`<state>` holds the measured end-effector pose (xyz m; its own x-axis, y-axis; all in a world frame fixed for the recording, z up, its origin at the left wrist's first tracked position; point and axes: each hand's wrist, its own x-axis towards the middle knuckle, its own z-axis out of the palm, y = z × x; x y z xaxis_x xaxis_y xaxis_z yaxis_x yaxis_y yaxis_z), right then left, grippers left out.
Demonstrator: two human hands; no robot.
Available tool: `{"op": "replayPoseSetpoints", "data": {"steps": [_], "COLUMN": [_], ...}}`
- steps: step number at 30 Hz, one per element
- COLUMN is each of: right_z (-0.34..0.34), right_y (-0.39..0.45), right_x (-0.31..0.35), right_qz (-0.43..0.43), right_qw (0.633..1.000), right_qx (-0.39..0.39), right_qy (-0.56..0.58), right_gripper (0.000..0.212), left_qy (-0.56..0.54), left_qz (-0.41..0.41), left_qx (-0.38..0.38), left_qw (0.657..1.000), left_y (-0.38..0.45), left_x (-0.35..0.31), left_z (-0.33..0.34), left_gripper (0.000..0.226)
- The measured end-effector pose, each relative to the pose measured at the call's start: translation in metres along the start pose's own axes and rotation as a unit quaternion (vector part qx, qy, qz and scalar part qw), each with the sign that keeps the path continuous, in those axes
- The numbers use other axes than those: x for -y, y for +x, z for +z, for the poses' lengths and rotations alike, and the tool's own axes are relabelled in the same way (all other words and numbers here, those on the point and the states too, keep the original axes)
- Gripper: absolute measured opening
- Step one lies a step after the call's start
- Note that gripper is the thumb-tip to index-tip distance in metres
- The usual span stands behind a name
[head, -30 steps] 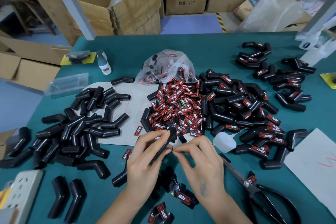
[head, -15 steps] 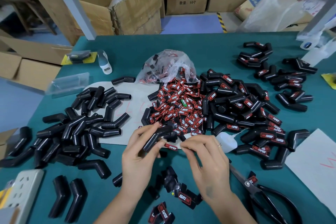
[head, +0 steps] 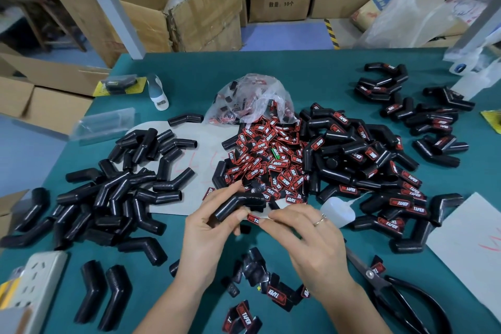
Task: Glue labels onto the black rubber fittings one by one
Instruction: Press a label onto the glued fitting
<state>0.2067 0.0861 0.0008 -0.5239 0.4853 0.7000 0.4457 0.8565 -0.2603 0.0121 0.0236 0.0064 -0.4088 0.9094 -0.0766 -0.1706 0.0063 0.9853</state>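
Centrally, red-and-black "TAPER" label (head: 253, 218) between right hand (head: 306, 238) and fitting (head: 238, 205).

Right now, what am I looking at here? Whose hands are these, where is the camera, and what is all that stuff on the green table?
No machine: a person's bare hands, filmed by a camera on their head looking down. The left hand grips a bent black rubber fitting; the right hand pinches a small red-and-black label beside it. On the teal table lie a pile of unlabelled fittings, a heap of loose labels, labelled fittings, a small white squeeze bottle and black scissors.
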Motion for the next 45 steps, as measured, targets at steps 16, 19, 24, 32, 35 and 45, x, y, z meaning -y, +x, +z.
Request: {"op": "replayPoseSetpoints", "data": {"steps": [16,19,24,32,35,45], "right_z": [-0.004,-0.001,-0.001,-0.007,-0.006,0.0], "right_y": [0.005,0.001,0.003,0.011,0.011,0.01], "right_x": [0.001,0.0,0.003,0.019,0.017,0.019], "right_qz": [-0.007,0.007,0.085,0.361,0.408,0.424], "right_qw": [1.0,1.0,0.99,0.859,0.818,0.796], "right_qx": [-0.009,-0.013,-0.04,-0.058,-0.057,-0.056], "right_qy": [0.008,0.015,0.102,0.359,0.401,0.428], "right_gripper": [0.022,0.023,0.019,0.014,0.016,0.012], "left_qy": [-0.032,-0.033,-0.048,-0.005,0.001,-0.01], "left_qz": [-0.021,-0.025,-0.042,0.012,0.016,0.003], "left_qx": [0.017,0.02,0.014,0.013,0.009,0.007], "left_qw": [0.999,0.999,0.998,1.0,1.0,1.0], "left_y": [0.002,0.001,0.001,-0.002,-0.001,-0.002], "left_x": [-0.001,-0.003,-0.006,-0.012,-0.012,-0.011], "left_z": [0.001,0.001,0.003,0.01,0.009,0.012], "left_gripper": [0.064,0.064,0.054,0.033,0.024,0.022]}}
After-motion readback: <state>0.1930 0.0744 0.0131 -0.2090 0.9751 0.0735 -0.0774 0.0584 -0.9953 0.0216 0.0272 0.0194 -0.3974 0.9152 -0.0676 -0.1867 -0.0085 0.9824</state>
